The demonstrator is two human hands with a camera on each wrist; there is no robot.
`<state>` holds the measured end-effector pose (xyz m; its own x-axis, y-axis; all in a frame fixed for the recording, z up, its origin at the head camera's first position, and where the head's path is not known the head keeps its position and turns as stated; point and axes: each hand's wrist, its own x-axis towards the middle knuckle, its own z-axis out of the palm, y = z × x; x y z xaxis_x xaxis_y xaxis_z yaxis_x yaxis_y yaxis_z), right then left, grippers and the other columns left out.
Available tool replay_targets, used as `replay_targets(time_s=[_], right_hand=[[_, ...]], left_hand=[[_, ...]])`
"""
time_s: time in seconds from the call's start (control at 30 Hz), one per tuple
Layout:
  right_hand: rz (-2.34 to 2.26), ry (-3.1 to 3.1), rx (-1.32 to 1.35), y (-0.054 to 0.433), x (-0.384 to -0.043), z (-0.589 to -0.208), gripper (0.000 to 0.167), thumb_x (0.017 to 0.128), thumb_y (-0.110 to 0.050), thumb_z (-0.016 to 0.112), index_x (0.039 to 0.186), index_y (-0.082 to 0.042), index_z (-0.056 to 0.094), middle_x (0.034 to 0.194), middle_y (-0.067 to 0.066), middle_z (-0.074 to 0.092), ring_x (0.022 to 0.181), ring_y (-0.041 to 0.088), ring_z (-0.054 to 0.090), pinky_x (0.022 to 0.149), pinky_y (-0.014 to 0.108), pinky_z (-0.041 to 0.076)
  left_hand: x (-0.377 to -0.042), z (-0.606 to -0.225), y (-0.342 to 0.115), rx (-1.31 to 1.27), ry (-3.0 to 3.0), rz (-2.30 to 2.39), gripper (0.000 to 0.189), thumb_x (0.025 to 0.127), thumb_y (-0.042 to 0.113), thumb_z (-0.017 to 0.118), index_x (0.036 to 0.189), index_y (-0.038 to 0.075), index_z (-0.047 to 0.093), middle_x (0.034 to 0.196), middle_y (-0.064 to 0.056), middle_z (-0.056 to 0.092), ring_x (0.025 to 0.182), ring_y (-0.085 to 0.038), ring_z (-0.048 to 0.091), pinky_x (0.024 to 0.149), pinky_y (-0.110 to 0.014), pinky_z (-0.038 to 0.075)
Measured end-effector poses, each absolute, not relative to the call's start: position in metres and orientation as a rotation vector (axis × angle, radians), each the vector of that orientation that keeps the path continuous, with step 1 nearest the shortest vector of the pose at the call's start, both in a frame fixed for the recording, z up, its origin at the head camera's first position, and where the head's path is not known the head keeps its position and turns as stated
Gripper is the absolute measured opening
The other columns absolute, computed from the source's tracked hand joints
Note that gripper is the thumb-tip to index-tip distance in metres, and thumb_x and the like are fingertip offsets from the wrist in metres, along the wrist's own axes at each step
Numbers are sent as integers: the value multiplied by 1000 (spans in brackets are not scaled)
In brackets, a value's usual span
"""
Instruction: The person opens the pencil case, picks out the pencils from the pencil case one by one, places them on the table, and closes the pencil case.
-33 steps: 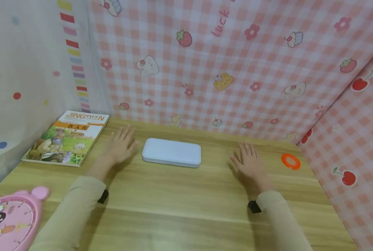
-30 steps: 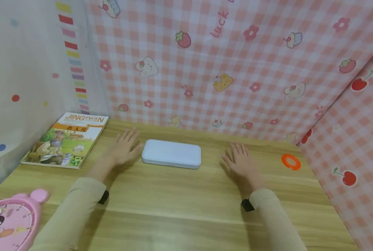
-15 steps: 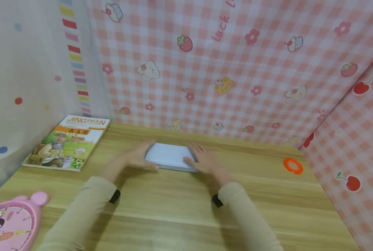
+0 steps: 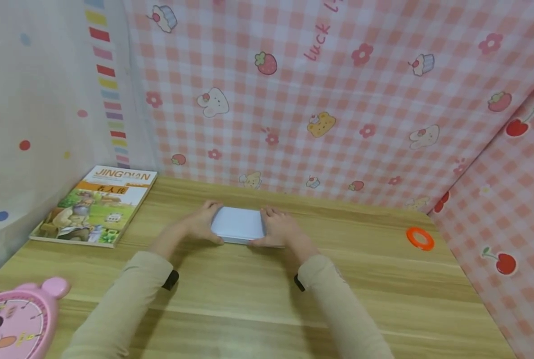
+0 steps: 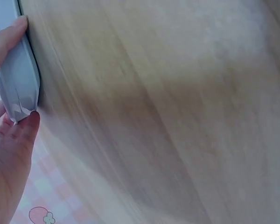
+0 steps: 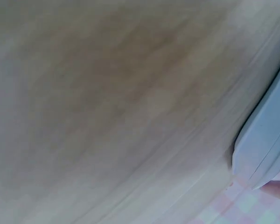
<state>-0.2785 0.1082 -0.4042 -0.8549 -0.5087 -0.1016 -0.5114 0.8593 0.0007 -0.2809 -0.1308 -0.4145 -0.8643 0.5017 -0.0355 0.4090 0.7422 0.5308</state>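
A flat, pale rectangular case [image 4: 239, 223] with rounded corners lies on the wooden table in the head view. My left hand [image 4: 202, 223] grips its left end, thumb along the front edge and fingers around the back. At the opposite end, my right hand [image 4: 279, 230] holds it the same way and covers the right end from above. The left wrist view shows the left thumb [image 5: 11, 35] on the side of the case and other fingers at its corner. In the right wrist view, the case's seamed edge [image 6: 266, 140] shows, with a fingertip [image 6: 277, 189] at its corner.
A book [image 4: 98, 207] with an illustrated cover lies at the back left. The pink toy clock [image 4: 22, 319] sits at the front left. An orange ring [image 4: 420, 239] rests on the right of the table. Checked cloth [image 4: 289, 99] hangs behind.
Both hands have moved inward from either side of the case and now grip its two ends; their fingers were spread flat on the table before. The case has stayed about where it was.
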Motion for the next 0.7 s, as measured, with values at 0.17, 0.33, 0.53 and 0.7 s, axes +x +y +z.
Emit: replay_targets(time_s=[0.17, 0.33, 0.53, 0.7], right_hand=[[156, 2929, -927, 103, -280, -402, 92, 72, -66, 59, 126, 7, 47, 119, 19, 57, 100, 24, 60, 89, 34, 50], [304, 2931, -1208, 100, -278, -401, 55, 75, -58, 58, 79, -4, 64, 80, 6, 64, 63, 11, 52, 60, 25, 51], [314, 2913, -1515, 100, -279, -401, 43, 75, -45, 62, 51, -16, 41, 57, -5, 51, 52, 7, 35, 48, 21, 42], [327, 2951, -1558, 101, -276, -402, 40, 75, -44, 62, 53, -15, 46, 57, -3, 52, 50, 7, 37, 45, 21, 41]], left_hand=[[-281, -411, -129, 719, 2753, 773, 102, 63, 26, 82, 138, -10, 23, 139, -28, 24, 126, -41, 35, 108, -50, 31], [-282, -411, -128, 733, 2743, 776, 100, 63, 23, 82, 136, -12, 24, 137, -30, 24, 125, -42, 35, 108, -49, 30], [-282, -409, -127, 769, 2749, 751, 97, 63, 20, 81, 134, -15, 25, 135, -32, 25, 124, -43, 33, 109, -49, 29], [-283, -407, -126, 768, 2743, 737, 97, 63, 19, 81, 134, -15, 24, 135, -33, 24, 125, -44, 32, 110, -49, 28]])
